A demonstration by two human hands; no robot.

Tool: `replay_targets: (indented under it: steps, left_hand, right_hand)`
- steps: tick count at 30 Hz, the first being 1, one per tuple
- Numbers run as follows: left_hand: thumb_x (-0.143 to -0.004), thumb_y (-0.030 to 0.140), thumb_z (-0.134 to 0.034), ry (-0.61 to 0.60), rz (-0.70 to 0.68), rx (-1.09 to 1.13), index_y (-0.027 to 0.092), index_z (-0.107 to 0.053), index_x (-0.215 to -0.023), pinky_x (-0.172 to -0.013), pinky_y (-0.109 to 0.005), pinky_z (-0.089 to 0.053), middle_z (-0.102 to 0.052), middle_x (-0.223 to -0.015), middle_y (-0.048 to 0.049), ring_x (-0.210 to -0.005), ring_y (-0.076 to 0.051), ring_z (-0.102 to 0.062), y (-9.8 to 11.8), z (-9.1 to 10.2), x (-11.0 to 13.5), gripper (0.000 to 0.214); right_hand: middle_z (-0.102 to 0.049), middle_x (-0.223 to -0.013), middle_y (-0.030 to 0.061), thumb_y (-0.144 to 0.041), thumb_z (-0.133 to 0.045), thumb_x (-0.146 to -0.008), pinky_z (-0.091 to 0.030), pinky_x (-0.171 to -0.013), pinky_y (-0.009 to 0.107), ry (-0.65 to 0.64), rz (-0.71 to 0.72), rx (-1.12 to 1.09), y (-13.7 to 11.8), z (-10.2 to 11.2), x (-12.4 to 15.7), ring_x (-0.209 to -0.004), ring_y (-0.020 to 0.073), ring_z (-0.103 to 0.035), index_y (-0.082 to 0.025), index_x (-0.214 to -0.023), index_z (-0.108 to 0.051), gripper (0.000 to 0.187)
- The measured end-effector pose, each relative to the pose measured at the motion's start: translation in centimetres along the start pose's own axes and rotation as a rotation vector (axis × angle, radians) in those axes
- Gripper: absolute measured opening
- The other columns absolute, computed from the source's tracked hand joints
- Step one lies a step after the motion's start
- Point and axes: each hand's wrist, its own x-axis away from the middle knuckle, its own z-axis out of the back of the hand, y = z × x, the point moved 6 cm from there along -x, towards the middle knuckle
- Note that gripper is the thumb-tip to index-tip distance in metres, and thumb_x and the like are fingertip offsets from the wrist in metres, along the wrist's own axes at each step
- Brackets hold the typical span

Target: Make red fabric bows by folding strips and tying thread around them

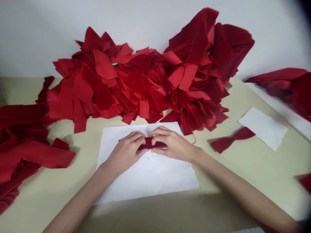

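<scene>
Left hand (125, 152) and right hand (172, 144) are pinching a red velvet strip (151, 143), their fingers (137, 137) clenched on it. A red velvet bow (230, 139) is lying right of the fingers.

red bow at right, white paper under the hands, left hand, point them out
red bow (232, 139), head view, narrow middle
white paper sheet (145, 181), head view, bare lower part
left hand (125, 152), head view, back of hand
</scene>
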Motion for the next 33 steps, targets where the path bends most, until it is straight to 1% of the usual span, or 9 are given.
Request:
replay_targets:
  steps: [3, 8, 17, 23, 29, 33]
  left_hand:
    - [-0.084, 0.021, -0.058, -0.017, 0.025, 0.016, 0.019, -0.061, -0.087, -0.091, -0.041, -0.05, -0.066, -0.106, -0.0047, -0.103, -0.022, -0.059, -0.26, -0.06, 0.0, 0.004]
    - [-0.085, 0.022, -0.058, -0.032, 0.041, 0.046, 0.021, -0.061, -0.087, -0.092, -0.039, -0.05, -0.067, -0.107, -0.003, -0.104, -0.021, -0.059, -0.4, 0.05, 0.02, 0.004]
    - [-0.084, 0.019, -0.058, -0.028, 0.024, 0.047, 0.02, -0.061, -0.089, -0.091, -0.039, -0.05, -0.066, -0.108, -0.0031, -0.105, -0.021, -0.058, -0.27, 0.18, 0.01, 0.006]
    - [-0.083, 0.018, -0.059, -0.011, -0.004, 0.059, 0.02, -0.062, -0.091, -0.09, -0.037, -0.05, -0.067, -0.107, -0.0032, -0.106, -0.02, -0.057, -0.32, 0.4, 0.03, 0.008]
    - [-0.081, 0.016, -0.06, -0.004, 0.017, 0.097, 0.02, -0.062, -0.09, -0.091, -0.036, -0.05, -0.067, -0.104, -0.0022, -0.102, -0.019, -0.059, -0.46, 0.45, -0.07, 0.01]
    - [-0.083, 0.014, -0.058, 0.007, 0.001, 0.09, 0.02, -0.062, -0.089, -0.091, -0.036, -0.05, -0.067, -0.104, -0.0021, -0.101, -0.019, -0.059, -0.57, 0.22, -0.07, 0.01]
  right_hand:
    - [-0.062, -0.101, 0.0052, -0.028, -0.063, -0.083, -0.047, -0.086, 0.033, -0.031, -0.013, -0.017, -0.25, -0.72, -0.83, -0.097, 0.0187, -0.055, -0.018, -0.084, -0.063, 0.01]
    - [-0.062, -0.099, 0.0036, -0.021, -0.062, -0.082, -0.046, -0.085, 0.031, -0.024, -0.038, -0.073, 0.05, -0.91, -0.91, -0.095, 0.0171, -0.055, -0.02, -0.084, -0.064, 0.003]
    - [-0.061, -0.099, 0.0031, -0.016, -0.062, -0.08, -0.045, -0.086, 0.03, -0.011, -0.046, -0.089, 0.16, -1.22, -1.0, -0.095, 0.0164, -0.054, -0.019, -0.084, -0.063, 0.006]
    - [-0.061, -0.097, 0.0032, -0.014, -0.061, -0.079, -0.045, -0.085, 0.031, 0.007, -0.059, -0.077, 0.14, -1.16, -1.01, -0.095, 0.0171, -0.053, -0.019, -0.083, -0.063, 0.007]
    - [-0.061, -0.098, 0.0031, -0.015, -0.06, -0.079, -0.045, -0.085, 0.032, -0.016, -0.076, -0.055, 0.02, -1.24, -0.98, -0.095, 0.0172, -0.052, -0.019, -0.085, -0.063, 0.008]
    - [-0.061, -0.097, 0.0033, -0.016, -0.061, -0.08, -0.045, -0.085, 0.032, 0.004, -0.062, -0.057, -0.06, -1.19, -0.96, -0.096, 0.0175, -0.052, -0.019, -0.086, -0.063, 0.007]
